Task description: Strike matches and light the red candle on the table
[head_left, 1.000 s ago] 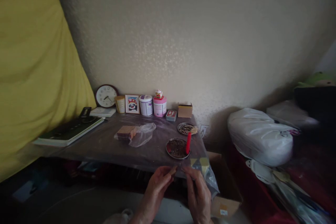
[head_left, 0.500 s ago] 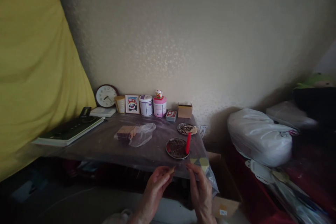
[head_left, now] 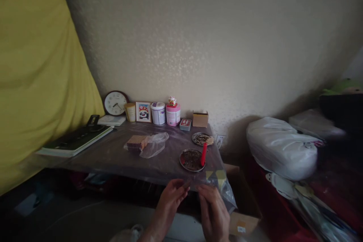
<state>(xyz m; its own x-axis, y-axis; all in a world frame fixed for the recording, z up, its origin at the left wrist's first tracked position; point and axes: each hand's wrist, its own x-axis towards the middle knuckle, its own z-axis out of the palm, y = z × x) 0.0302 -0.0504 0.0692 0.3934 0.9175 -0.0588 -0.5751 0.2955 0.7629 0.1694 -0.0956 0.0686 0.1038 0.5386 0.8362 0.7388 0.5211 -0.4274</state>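
My left hand (head_left: pixel 171 196) pinches a small brown matchbox (head_left: pixel 186 184) just in front of the table's near edge. Close by on its right, my right hand (head_left: pixel 213 206) has thumb and fingertips pressed together, turned toward the matchbox; whatever they hold is too small to make out. Beyond the hands, a red candle (head_left: pixel 203 154) stands upright at the right side of a round metal plate (head_left: pixel 193 170) with dark bits in it. Behind that lies a second plate (head_left: pixel 195 143) with matchsticks (head_left: pixel 208 140) on it.
Brown small boxes (head_left: pixel 137 142) lie stacked in clear plastic wrap (head_left: pixel 154 145) on the covered table (head_left: pixel 113 160). Along the wall stand a clock (head_left: pixel 115 103), a picture frame (head_left: pixel 143 112), two tins (head_left: pixel 158 114) and a cardboard box (head_left: pixel 200 119). White bags (head_left: pixel 280 147) are at right.
My right hand has moved left and slightly down, bringing its fingertips nearer the matchbox. The left hand stays nearly in place, with the matchbox tilted a little differently.
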